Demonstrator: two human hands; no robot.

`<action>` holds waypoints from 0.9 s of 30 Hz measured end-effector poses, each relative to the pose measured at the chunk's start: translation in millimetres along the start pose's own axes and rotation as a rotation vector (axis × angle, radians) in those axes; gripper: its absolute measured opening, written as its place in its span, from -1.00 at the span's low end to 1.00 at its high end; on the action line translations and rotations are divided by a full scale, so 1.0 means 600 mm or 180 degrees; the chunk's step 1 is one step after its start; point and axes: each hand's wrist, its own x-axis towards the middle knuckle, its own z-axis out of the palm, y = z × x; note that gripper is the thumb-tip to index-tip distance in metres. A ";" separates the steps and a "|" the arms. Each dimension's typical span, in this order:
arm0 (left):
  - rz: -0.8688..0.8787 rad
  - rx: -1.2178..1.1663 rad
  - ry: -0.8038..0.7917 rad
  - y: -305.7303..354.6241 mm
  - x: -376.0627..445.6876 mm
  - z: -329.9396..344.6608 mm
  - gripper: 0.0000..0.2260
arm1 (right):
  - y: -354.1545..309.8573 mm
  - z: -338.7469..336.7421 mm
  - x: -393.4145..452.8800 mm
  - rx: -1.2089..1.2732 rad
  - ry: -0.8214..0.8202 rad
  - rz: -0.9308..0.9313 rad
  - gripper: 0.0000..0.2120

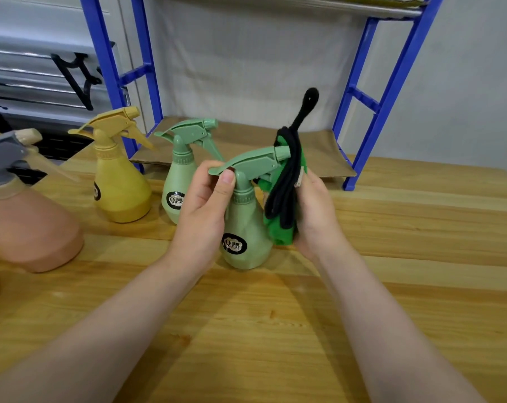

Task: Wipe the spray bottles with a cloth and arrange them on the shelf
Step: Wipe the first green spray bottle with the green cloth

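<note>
My left hand [201, 209] grips the near green spray bottle [245, 225] by its neck, thumb pressed just under the back of the trigger head, and keeps it upright on the wooden table [275, 330]. My right hand [313, 210] is wrapped around a bunched green cloth [278, 228] with a black cord looped over it (a loose end of the cord sticks up past the nozzle), and I hold the cloth against the bottle's right flank. So the bottle lies between my two hands, long axis vertical, nozzle pointing right into the cloth. I cannot tell for sure whether the cloth touches the trigger itself. I judge the wipe runs up and down that axis. Beyond my hands the blue shelf [371, 106] stands behind the bottle, its lowest board bare of bottles; a second green bottle [178, 196], a yellow bottle [121, 187] and a pink bottle [31, 225] wait to the left.
</note>
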 end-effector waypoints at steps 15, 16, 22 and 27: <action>0.0111 0.0464 0.0118 0.004 -0.007 0.009 -0.92 | 0.003 -0.018 -0.002 0.0311 -0.0135 0.1078 -0.55; 0.0095 0.0478 0.0156 0.007 -0.008 0.011 -0.91 | -0.001 -0.012 -0.005 0.0180 0.0065 0.0902 -0.53; 0.0168 0.0650 0.0119 0.012 -0.008 0.011 -0.93 | 0.003 -0.008 -0.001 -0.0885 0.0822 0.0011 -0.51; 0.0437 0.0950 -0.0180 0.008 -0.006 0.003 -0.91 | 0.025 -0.036 0.015 -0.2601 0.1431 -0.0799 -0.48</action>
